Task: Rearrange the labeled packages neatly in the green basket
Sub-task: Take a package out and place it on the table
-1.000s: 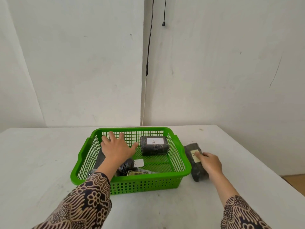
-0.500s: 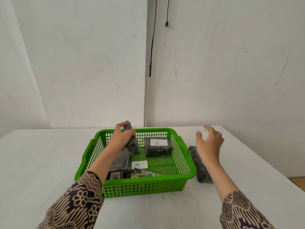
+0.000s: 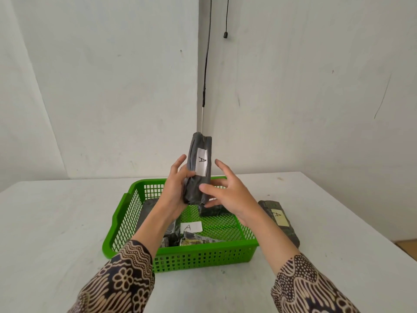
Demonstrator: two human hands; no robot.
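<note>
A green mesh basket (image 3: pixel 126 222) sits on the white table. My left hand (image 3: pixel 174 190) grips a grey package labeled A (image 3: pixel 199 168), held upright above the basket. My right hand (image 3: pixel 225 195) is beside it with fingers spread, touching the package's lower end. Inside the basket lie a dark package (image 3: pixel 213 211) at the back, mostly hidden by my hands, a package with a white A label (image 3: pixel 190 227) at the front, and a grey one (image 3: pixel 146 213) at the left. Another dark package labeled A (image 3: pixel 279 220) lies on the table right of the basket.
The white table (image 3: pixel 56 222) ends at a right edge (image 3: pixel 372 231) close to the outside package. White walls meet in a corner behind the basket, and a black cable (image 3: pixel 206 64) hangs down there.
My left hand has lifted the grey package out of the basket and stood it upright. My right hand has left the package on the table and moved in to the grey package.
</note>
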